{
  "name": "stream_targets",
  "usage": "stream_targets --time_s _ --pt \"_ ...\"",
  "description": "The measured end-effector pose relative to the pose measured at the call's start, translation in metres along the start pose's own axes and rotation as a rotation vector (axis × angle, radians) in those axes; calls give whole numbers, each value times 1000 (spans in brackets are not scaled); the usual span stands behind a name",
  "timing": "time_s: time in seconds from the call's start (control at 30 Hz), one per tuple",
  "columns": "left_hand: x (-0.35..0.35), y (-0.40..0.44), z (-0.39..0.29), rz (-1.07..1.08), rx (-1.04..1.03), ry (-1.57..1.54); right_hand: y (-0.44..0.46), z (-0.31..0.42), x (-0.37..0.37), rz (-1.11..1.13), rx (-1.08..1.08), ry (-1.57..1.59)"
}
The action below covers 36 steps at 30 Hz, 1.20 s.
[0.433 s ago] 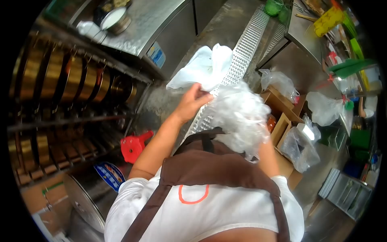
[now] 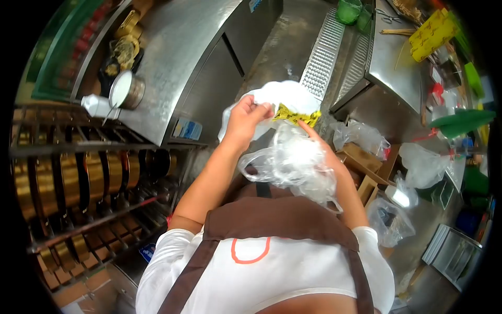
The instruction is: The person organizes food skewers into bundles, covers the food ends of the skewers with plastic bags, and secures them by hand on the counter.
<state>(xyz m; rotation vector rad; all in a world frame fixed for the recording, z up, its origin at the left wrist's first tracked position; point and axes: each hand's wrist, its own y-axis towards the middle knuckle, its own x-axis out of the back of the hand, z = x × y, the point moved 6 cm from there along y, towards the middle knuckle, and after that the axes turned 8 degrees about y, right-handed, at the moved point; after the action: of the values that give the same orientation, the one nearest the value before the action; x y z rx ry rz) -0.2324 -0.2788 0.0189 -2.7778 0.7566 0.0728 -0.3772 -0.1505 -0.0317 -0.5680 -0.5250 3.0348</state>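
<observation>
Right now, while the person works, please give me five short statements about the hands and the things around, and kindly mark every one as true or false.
1. The left hand holds the white bag. True.
2. The small yellow item lies on the counter. False: the small yellow item is by both hands, in front of the white bag.
3. A clear bag is at the right hand. True.
4. The apron is green. False: the apron is brown.
5. A pot stands on the counter. True.
</observation>
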Motion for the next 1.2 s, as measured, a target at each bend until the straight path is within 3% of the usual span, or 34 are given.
stream_targets --time_s 0.07,0.13,0.2,0.23,0.27,0.33,0.4,0.47,0.6,0.67,0.73,0.8,0.87,0.97,1.0,1.1,1.17,1.2 --pt "-4 36 -16 -36 43 -175 39 34 -15 -46 -41 311" --pt "-10 74 -19 79 139 -558 87 46 -9 -100 -89 518" --pt "-12 106 -24 122 217 -592 151 20 -5 146 -186 1063" --pt "-10 124 -29 131 208 -596 171 11 7 -42 -172 1052" --pt "-9 141 -38 149 198 -604 180 25 13 -60 -143 1057" --pt "9 173 -61 293 240 -652 195 55 22 -49 -196 654" --pt "37 200 -85 347 190 -359 203 86 33 -76 -160 436" --pt "70 237 -103 180 6 246 212 114 51 -161 -93 392" --pt "48 303 -90 366 -282 744 229 147 78 -347 20 414" --pt "34 338 -86 366 -354 788 238 160 93 -433 66 431" --pt "27 373 -80 392 -134 804 249 176 114 -507 117 438" --pt "17 405 -85 432 -104 733 262 197 143 -572 168 439" --pt "-2 438 -110 458 -365 1043 276 223 180 -628 223 427" --pt "-31 486 -135 318 -653 1180 295 247 230 -672 262 433" --pt "-41 505 -146 307 -569 1228 302 254 246 -676 268 441" --pt "-64 567 -162 158 -637 1200 324 280 293 -676 269 445" --pt "-74 609 -168 112 -398 1231 343 302 320 -669 271 441" --pt "-80 636 -176 89 -406 1235 355 315 334 -661 272 434"
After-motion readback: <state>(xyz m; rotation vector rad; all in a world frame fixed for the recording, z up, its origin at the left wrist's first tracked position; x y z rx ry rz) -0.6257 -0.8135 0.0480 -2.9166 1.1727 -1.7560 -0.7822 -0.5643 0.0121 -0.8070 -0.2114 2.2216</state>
